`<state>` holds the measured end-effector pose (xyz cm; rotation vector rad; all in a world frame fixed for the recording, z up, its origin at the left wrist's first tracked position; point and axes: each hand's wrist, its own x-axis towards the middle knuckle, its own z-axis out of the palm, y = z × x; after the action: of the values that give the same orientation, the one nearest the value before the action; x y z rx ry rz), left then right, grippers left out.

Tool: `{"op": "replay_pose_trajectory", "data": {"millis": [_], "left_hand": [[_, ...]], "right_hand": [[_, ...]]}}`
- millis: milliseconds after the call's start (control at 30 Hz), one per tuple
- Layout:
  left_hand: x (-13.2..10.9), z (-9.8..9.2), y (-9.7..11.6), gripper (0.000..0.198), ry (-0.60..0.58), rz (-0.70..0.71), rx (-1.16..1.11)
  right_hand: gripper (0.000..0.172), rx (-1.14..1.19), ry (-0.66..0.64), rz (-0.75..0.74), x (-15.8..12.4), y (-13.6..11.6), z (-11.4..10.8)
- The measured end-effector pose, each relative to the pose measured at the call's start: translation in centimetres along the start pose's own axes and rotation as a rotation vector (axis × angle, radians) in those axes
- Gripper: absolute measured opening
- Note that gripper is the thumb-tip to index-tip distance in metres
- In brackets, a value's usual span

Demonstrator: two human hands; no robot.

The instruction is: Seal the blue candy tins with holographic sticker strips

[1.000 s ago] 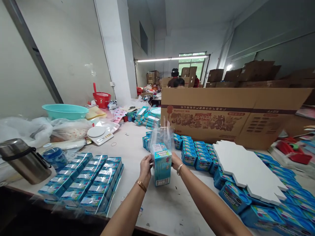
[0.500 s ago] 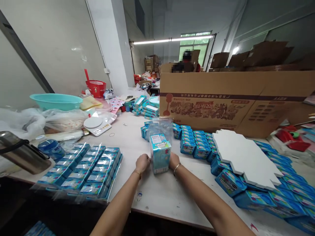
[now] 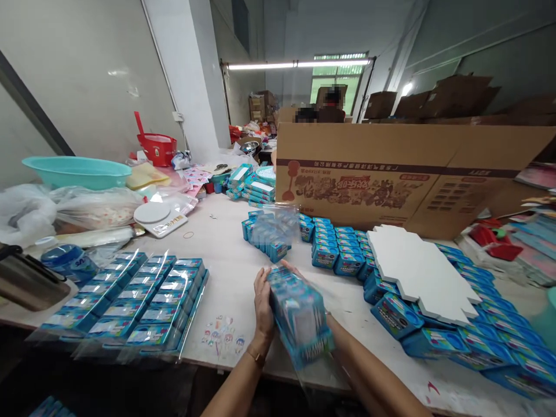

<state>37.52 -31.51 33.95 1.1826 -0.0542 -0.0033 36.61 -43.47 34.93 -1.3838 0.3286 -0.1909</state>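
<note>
A clear plastic bag filled with a row of small blue candy boxes (image 3: 297,307) is tilted above the table's near edge, smeared by motion. My left hand (image 3: 263,304) presses along its left side, fingers towards the far end. My right hand (image 3: 329,319) is on its right side, mostly hidden behind the pack. The bag's loose plastic end hangs towards me. Just beyond my hands, another group of blue boxes (image 3: 271,240) stands on the table with clear plastic over it. To the left lie finished-looking rows of bagged blue boxes (image 3: 158,313).
Many blue boxes (image 3: 347,263) stand at right, partly under a white foam sheet (image 3: 423,269). A large cardboard carton (image 3: 356,179) blocks the back. A white scale (image 3: 160,220), steel flask (image 3: 30,281) and turquoise basin (image 3: 76,172) are at left. Two people are behind the carton.
The bagged pack has gone from standing upright on the table to tilted and nearer me. Both hands have moved with it. The view has shifted slightly to the right.
</note>
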Motion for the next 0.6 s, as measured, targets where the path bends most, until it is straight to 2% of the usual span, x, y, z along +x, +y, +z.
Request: {"op": "replay_pose_trajectory", "data": {"millis": [67,133,200,300,433,600], "left_hand": [[-1.8,-0.7,-0.7,0.050,0.001,0.076,0.011],[-2.8,-0.8,-1.1,0.053,-0.006,0.051,0.007],[-2.8,-0.6,-1.1,0.048,-0.002,0.035,0.011],[-2.0,-0.1,-0.5,0.035,0.058,0.009,0.038],[-0.9,0.3,0.0,0.024,0.142,0.014,0.106],[-0.5,0.1,-0.4,0.028,0.136,0.015,0.133]], "right_hand": [[0.048,0.080,-0.038,-0.056,-1.3,1.0,-0.7],[0.058,0.166,-0.065,-0.097,-2.2,1.7,-1.1],[0.062,0.203,-0.086,-0.099,-2.7,2.0,-1.2],[0.052,0.165,-0.064,-0.071,-2.4,1.8,-1.0],[0.041,0.127,0.029,-0.052,-1.4,1.6,-1.0],[0.043,0.087,0.055,-0.035,-0.5,2.2,-0.9]]}}
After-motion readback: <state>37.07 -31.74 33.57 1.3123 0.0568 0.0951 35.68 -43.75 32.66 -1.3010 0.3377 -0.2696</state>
